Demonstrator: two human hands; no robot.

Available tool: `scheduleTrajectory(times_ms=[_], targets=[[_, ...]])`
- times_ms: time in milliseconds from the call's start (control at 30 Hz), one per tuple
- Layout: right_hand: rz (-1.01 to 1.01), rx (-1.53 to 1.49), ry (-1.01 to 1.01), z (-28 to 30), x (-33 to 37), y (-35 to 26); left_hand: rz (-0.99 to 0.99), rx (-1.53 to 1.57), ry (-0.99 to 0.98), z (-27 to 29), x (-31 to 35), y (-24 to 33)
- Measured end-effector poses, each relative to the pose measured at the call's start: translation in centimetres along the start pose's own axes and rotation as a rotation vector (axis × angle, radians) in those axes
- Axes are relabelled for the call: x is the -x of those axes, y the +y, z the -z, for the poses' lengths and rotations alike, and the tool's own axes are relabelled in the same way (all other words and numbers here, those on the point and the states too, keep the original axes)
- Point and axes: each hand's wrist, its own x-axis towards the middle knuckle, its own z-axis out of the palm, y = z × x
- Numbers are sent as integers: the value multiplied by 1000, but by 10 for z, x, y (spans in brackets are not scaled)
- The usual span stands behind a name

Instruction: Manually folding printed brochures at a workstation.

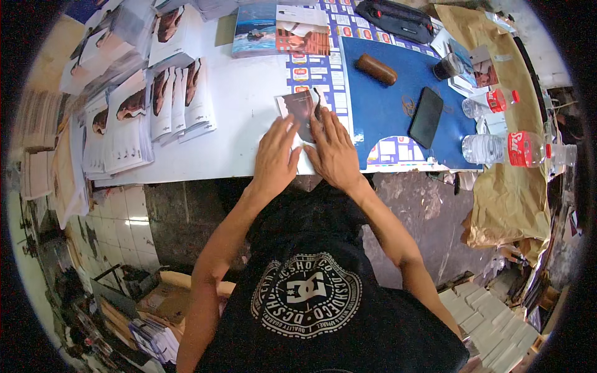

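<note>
Printed leaflet (302,105) it is, thin and smooth-looking, dark brown picture against a pale edge, lying near the middle of the table's (245,124) near edge, right between your two hands. Your left hand (275,150) lies over its left side, palm down, fingers stretched out, the tips slightly blurred; your right hand (336,148) lies along its right side, fingers long and a little apart, thumb angled inward. Both hands are spread rather than clenched, and whether a thumb nips the paper's edge, you can't tell from here. Over toward the table's left edge, stacks of booklets (129,121) stand in layered, slightly fanned blocks, white covers with brown, curving shapes. By the far edge, a glossy blue picture sheet (255,31) lies flat. On your right, a smooth blue sheet (388,93) covers the table, carrying a rounded brown case (376,69), thin looped bands (408,105) and a flat black phone (426,117), slab-shaped with soft corners. Out by the right edge, a clear plastic bottle (488,149) with a red label lies on its side, and creased brown paper (510,211) hangs down past the table's near right corner.
</note>
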Motion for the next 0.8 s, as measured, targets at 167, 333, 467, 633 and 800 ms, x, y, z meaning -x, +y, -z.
scheduleTrajectory(times_ms=[167,333,467,633,800], targets=[[-15,9,-34,0,1,1,-124,-308,-184,-1,1,-4],[-7,1,-16,1,0,0,-127,-359,-165,-2,2,-3],[-2,14,3,-1,0,-2,-122,-331,-187,-1,3,-6],[-48,-53,46,2,-8,16,-117,-362,-187,0,3,-3],[-355,290,438,42,-90,79,-138,-399,-186,2,2,0]])
